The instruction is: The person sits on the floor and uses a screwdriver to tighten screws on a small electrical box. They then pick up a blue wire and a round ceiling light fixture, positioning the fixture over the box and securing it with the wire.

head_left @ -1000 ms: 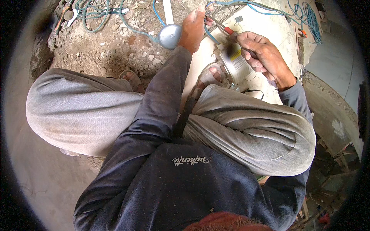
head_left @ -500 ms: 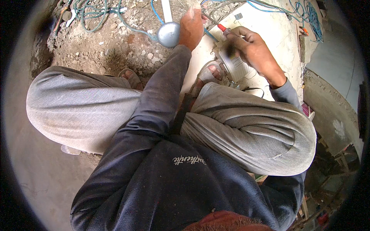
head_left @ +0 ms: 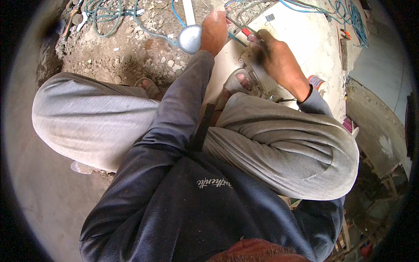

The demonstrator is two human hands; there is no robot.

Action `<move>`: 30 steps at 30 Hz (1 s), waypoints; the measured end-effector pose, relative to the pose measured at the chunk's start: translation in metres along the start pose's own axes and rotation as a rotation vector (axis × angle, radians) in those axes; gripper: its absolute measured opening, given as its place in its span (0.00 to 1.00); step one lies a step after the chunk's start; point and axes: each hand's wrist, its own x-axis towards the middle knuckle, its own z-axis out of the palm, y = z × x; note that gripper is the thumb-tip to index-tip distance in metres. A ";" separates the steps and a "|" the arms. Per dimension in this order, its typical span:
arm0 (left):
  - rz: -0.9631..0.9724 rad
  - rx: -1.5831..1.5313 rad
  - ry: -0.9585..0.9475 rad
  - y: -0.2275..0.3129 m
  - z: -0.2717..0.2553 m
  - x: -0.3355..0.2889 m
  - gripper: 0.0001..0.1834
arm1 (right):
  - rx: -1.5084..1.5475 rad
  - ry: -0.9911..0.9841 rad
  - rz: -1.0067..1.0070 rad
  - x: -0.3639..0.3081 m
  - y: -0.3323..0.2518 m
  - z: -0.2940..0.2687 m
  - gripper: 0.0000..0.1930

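I squat in grey trousers and a dark sweatshirt, both arms stretched forward. My left hand (head_left: 214, 30) is closed around thin grey wires (head_left: 235, 24) at the edge of a pale slab (head_left: 301, 30). My right hand (head_left: 275, 59) grips a small red-tipped tool (head_left: 245, 32) close to those wires. Its palm covers most of a round whitish fitting (head_left: 262, 81) lying on the slab by my sandalled foot (head_left: 238, 83). A round pale blue lid (head_left: 190, 38) lies just left of my left hand.
Green and blue cables (head_left: 109, 13) lie coiled on the rubble-strewn ground (head_left: 131, 52) at the top left. More blue cable (head_left: 345, 13) runs along the slab's far edge. A small red and white can (head_left: 318, 83) stands behind my right wrist. A concrete ledge (head_left: 375, 113) drops away on the right.
Both hands have reached farther forward. My right hand has moved left over the round fitting, bringing the tool close to the wires in my left hand.
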 end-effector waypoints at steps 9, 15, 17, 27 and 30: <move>-0.267 -0.810 -0.416 0.007 -0.025 0.029 0.26 | 0.690 -0.410 0.480 0.003 -0.007 -0.059 0.16; -0.364 -0.727 -0.592 0.014 -0.020 0.036 0.29 | 0.723 -0.411 0.529 -0.006 -0.017 -0.057 0.18; -0.325 -0.658 -0.656 0.021 -0.020 0.034 0.30 | 0.730 -0.425 0.546 -0.006 -0.020 -0.063 0.19; -0.335 -0.389 -0.520 0.047 -0.018 0.006 0.26 | 0.828 -0.448 0.662 -0.013 -0.024 -0.078 0.19; -0.265 -0.410 -0.474 0.047 -0.008 0.004 0.25 | 0.707 -0.394 0.579 -0.018 -0.016 -0.075 0.19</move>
